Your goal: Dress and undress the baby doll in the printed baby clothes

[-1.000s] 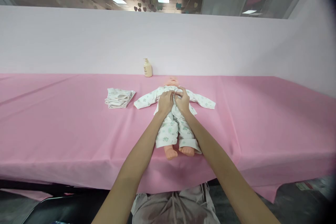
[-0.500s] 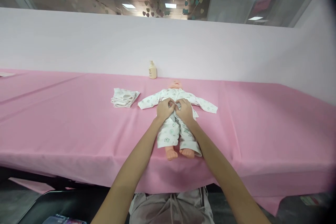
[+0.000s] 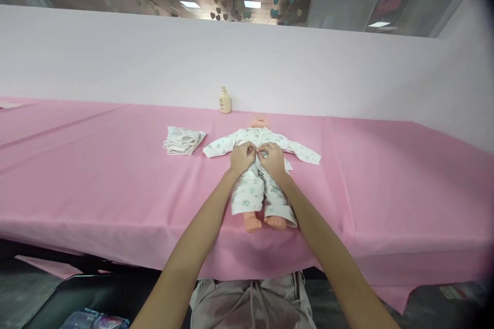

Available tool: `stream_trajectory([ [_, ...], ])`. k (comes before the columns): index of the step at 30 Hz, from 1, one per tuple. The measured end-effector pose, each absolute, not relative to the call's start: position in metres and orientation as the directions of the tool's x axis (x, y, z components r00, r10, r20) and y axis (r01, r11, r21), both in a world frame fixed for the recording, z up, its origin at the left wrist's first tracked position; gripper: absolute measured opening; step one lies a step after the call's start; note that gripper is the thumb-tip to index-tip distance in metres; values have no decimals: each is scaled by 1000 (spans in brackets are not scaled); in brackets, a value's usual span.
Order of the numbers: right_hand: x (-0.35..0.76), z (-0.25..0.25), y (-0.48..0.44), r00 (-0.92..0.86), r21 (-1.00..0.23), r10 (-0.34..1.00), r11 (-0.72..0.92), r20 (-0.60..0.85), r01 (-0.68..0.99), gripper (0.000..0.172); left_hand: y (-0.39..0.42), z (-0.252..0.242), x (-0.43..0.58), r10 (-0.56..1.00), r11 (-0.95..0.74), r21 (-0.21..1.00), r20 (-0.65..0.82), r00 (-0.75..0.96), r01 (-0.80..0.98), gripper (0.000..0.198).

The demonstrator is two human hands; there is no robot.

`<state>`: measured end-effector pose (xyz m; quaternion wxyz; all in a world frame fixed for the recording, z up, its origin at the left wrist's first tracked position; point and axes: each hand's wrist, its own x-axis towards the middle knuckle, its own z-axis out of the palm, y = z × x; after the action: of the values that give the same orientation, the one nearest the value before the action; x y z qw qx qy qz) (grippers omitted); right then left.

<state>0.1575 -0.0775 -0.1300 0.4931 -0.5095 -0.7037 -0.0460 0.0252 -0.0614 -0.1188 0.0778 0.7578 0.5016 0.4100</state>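
Observation:
A baby doll (image 3: 252, 223) lies on its back on the pink-covered table, feet toward me and head at the far side. It wears a white patterned long-sleeved top (image 3: 247, 136) and matching trousers (image 3: 247, 195). Over the doll's belly, my left hand (image 3: 242, 157) pinches the front of the top between thumb and finger. Close beside it, my right hand (image 3: 272, 159) pinches the same front, the fingertips of both hands nearly meeting. Whether a tie or a snap is between the fingertips is too small to tell. Both sleeves spread out sideways.
A folded stack of white patterned cloth (image 3: 183, 141) lies left of the doll. A cream pump bottle (image 3: 224, 101) stands at the back against the white wall (image 3: 116, 56). The pink tablecloth (image 3: 96, 180) hangs over the front edge. A black chair (image 3: 104, 290) is below at left.
The view has tilted slightly, so the scene sits a little higher. Both hands stay pinched at the front of the top, with hardly any movement.

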Motion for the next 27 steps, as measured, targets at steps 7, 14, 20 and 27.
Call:
stream_trajectory([
  [7,161,-131,-75,73,-529,675,503,735,683,7,-60,-117,23,831,-489,565,533,159,664,24],
  [14,163,-127,-78,137,-620,698,508,703,597,6,-56,-118,23,830,-495,529,522,196,690,23],
  [20,163,-126,-75,243,-668,690,452,682,592,7,-62,-116,30,796,-523,443,560,230,729,20],
  [27,161,-128,-74,255,-670,671,480,696,566,11,-66,-115,32,759,-567,402,594,267,719,20],
])
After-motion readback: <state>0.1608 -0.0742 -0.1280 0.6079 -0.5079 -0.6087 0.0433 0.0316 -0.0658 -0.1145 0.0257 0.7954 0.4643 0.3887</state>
